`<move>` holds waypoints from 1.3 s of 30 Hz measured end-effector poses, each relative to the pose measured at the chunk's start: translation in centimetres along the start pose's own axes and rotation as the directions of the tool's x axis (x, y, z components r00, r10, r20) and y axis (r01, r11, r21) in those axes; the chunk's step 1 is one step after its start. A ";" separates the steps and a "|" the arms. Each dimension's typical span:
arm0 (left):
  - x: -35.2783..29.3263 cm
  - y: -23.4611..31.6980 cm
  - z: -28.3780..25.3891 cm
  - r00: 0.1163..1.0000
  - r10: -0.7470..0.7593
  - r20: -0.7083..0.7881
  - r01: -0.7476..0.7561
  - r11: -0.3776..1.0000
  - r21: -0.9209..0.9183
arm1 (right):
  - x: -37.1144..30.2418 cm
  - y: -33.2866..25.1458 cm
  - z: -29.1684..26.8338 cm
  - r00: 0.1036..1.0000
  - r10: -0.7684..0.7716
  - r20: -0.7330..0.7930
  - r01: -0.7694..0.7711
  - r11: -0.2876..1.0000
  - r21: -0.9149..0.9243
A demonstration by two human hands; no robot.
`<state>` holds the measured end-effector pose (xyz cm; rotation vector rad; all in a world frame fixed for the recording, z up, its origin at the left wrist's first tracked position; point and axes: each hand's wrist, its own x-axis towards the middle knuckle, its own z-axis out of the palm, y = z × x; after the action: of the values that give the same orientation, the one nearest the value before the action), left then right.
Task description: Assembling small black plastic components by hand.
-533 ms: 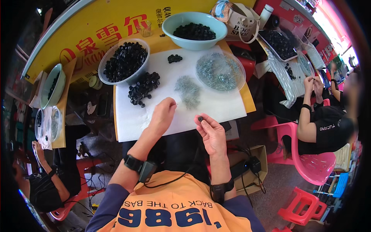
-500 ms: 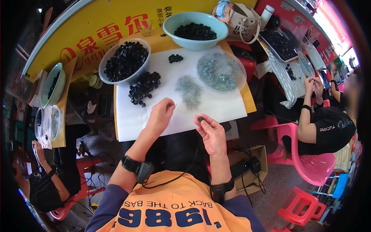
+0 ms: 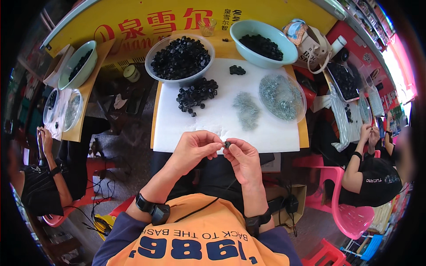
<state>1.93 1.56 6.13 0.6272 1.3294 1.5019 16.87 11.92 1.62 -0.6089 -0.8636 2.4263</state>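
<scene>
A small black round part (image 3: 227, 144) is pinched between the thumb and fingers of my right hand (image 3: 245, 160), at the near edge of a white foam sheet (image 3: 270, 141). My left hand (image 3: 197, 151) is closed, its fingertips meeting the part from the left; anything thin or tiny between them is too small to make out. Beyond my hands, a loose pile of black parts (image 3: 197, 95) lies on the sheet at left. A heap of thin silvery metal pieces (image 3: 246, 111) lies at the middle right, and a small cluster of black parts (image 3: 237, 70) sits farther back.
A clear bowl of black parts (image 3: 148, 66) stands at back left, a pale green basin (image 3: 288, 55) at back right. A clear round tray (image 3: 304, 104) holds more metal pieces. People work at tables on both sides; a pink chair (image 3: 355, 217) stands at right.
My left hand has moved right and nearer, from over the sheet to the black part in my right hand. The view has shifted, so the table appears farther right.
</scene>
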 end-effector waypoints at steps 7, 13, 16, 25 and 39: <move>-0.5 0.2 -0.5 1.000 0.015 -0.016 -0.012 0.988 0.154 | 0.1 0.5 0.8 0.996 -0.088 -0.016 0.085 0.988 -0.131; -0.2 -0.3 -0.6 1.000 0.016 0.006 -0.017 0.993 0.114 | 0.0 0.3 1.1 0.990 -0.136 -0.021 0.127 0.961 -0.244; -0.4 -0.7 -0.7 1.000 0.006 0.018 -0.006 0.999 0.031 | 0.0 0.4 1.0 0.991 -0.127 -0.042 0.116 0.972 -0.203; -0.5 -0.7 -1.5 0.998 -0.049 0.042 0.061 0.928 -0.368 | -0.1 0.9 0.2 0.999 0.003 -0.048 -0.004 1.000 -0.004; -0.8 -2.0 -0.9 0.954 0.266 -0.136 -0.265 0.964 0.026 | 0.1 1.4 1.5 1.000 -0.006 -0.002 0.006 0.997 -0.080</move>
<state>2.15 0.27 4.19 0.7412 1.3979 1.7852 15.57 10.33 1.77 -0.6379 -0.9636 2.3948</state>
